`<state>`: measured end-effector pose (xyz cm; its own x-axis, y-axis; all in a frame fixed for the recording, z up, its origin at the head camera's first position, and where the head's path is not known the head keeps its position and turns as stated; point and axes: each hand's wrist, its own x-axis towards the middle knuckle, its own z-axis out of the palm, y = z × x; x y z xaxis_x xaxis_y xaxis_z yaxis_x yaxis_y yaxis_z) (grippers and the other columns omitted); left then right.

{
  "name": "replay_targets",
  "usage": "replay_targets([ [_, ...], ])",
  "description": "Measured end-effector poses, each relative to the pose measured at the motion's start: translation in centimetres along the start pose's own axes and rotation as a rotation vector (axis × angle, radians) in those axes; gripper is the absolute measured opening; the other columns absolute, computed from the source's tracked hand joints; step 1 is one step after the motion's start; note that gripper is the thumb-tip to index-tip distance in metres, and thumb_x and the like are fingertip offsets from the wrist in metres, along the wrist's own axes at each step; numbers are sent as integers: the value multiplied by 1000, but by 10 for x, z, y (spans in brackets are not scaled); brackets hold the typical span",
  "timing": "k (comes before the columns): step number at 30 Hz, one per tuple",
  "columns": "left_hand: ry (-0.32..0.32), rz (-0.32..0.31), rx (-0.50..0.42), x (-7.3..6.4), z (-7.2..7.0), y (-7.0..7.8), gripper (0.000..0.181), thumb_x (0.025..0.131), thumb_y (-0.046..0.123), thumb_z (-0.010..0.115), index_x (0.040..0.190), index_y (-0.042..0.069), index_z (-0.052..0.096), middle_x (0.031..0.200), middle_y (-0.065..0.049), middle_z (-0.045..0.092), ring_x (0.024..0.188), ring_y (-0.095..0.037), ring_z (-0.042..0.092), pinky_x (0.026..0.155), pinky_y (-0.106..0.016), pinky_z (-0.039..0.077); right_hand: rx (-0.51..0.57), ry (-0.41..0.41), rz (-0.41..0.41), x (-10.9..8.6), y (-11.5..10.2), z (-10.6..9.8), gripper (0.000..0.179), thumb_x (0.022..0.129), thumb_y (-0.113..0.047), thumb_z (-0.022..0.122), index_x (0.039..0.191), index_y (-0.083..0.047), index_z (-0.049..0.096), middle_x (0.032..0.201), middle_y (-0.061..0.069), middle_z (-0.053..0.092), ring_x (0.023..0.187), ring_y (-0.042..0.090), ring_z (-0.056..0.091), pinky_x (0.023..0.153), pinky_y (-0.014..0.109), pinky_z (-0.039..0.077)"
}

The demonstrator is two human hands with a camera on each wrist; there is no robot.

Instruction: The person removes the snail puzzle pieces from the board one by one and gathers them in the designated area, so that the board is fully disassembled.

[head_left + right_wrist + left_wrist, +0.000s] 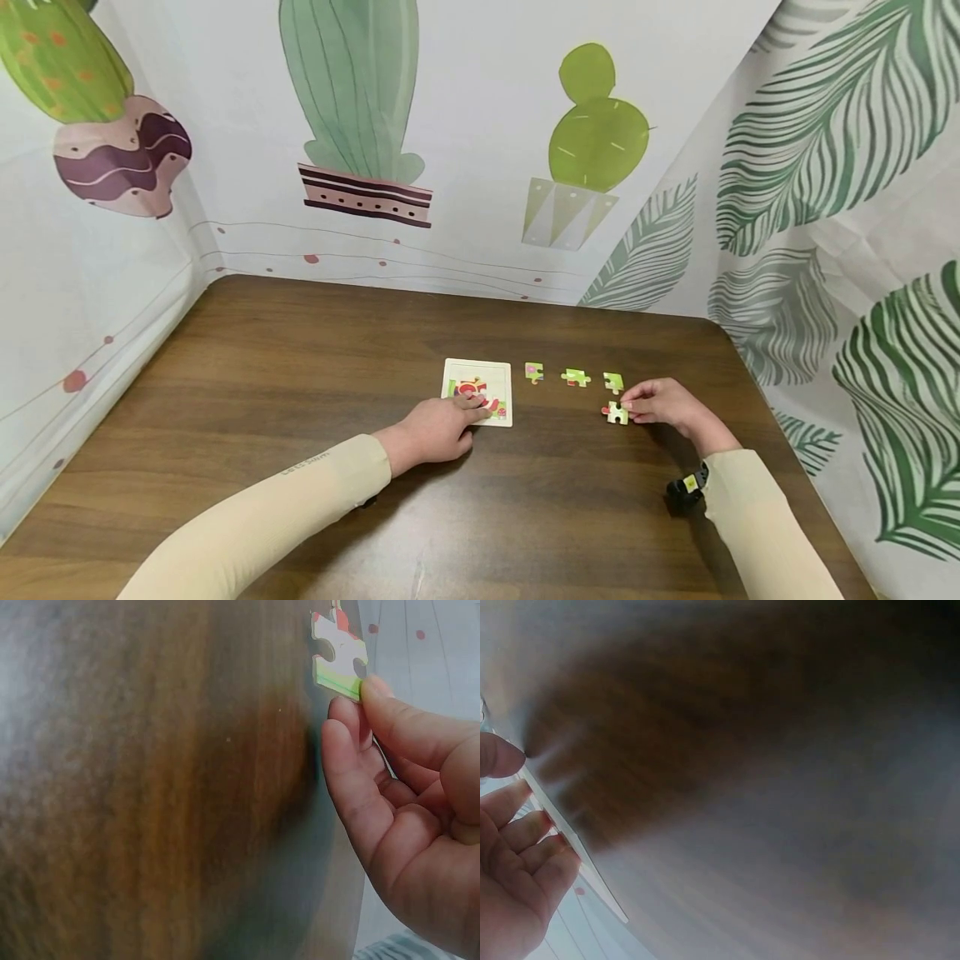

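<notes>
A square puzzle board point(480, 364) with a pale frame lies on the table, with some colourful pieces fitted in its lower part. My left hand point(438, 425) rests on the board, its fingers extended over the fitted pieces. In the left wrist view, the fingertips point(551, 821) touch the board's edge. Between thumb and fingers, my right hand point(663, 404) pinches a jigsaw piece point(341, 656) by its green-striped edge. That piece is whitish with a red tab and is held just over the table, tilted in the right wrist view.
Several loose jigsaw pieces lie right of the board: one with a pink flower point(533, 372), a green and white one point(576, 377), and a green one point(612, 382) close to my right hand. Patterned cloth point(480, 250) hangs behind the brown wooden table point(337, 333).
</notes>
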<state>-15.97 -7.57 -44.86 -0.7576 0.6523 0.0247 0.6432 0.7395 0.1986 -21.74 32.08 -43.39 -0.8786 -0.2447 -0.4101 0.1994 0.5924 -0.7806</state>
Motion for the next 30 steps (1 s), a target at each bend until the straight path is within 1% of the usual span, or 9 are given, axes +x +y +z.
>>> replay_targets([
  [6, -6, 0, -2, 1, 0, 0, 51, 89, 13, 60, 140, 14, 65, 145, -8, 64, 135, -23, 62, 100, -43, 57, -14, -5, 8, 2, 2, -4, 24, 98, -2, 63, 111, 18, 64, 86, -5, 68, 79, 5, 65, 75, 24, 61],
  [10, -2, -2, -4, 1, 0, -1, 51, 89, 13, 60, 139, 14, 65, 145, -8, 64, 135, -22, 62, 100, -43, 57, -67, 17, 15, 4, 2, -5, 25, 99, -5, 64, 112, 17, 66, 87, -4, 69, 79, 6, 64, 75, 26, 61],
  [13, 1, 1, -1, 1, 1, -1, 51, 89, 13, 61, 140, 14, 65, 145, -8, 64, 135, -22, 62, 99, -43, 58, -109, 45, 23, 4, 2, -5, 26, 98, -7, 65, 111, 15, 68, 90, 0, 71, 80, 7, 64, 75, 28, 61],
  [18, -4, -2, 2, 0, 1, -1, 52, 89, 13, 60, 141, 15, 64, 145, -8, 64, 135, -22, 62, 99, -43, 57, -162, 80, 29, 6, 1, -3, 25, 97, -9, 67, 110, 12, 70, 96, 8, 73, 82, 10, 65, 76, 31, 62],
  [22, -17, -11, 3, 0, -1, 0, 50, 90, 14, 61, 140, 14, 65, 146, -9, 63, 135, -23, 62, 99, -43, 58, -197, 104, 52, 8, -1, -1, 23, 97, -11, 68, 108, 10, 72, 99, 11, 73, 83, 14, 64, 75, 31, 61],
  [25, -27, -18, 2, 0, -2, 1, 49, 91, 15, 61, 140, 14, 65, 147, -10, 62, 135, -24, 62, 98, -44, 58, -222, 120, 63, 8, -3, 0, 22, 97, -11, 68, 107, 8, 73, 98, 11, 72, 83, 15, 61, 73, 30, 60],
  [30, -31, -23, -4, 1, -2, 1, 48, 91, 15, 61, 140, 14, 65, 147, -9, 62, 135, -24, 62, 99, -44, 58, -249, 124, 49, 9, -4, 1, 23, 96, -11, 69, 106, 9, 73, 92, 7, 71, 80, 15, 58, 69, 29, 57],
])
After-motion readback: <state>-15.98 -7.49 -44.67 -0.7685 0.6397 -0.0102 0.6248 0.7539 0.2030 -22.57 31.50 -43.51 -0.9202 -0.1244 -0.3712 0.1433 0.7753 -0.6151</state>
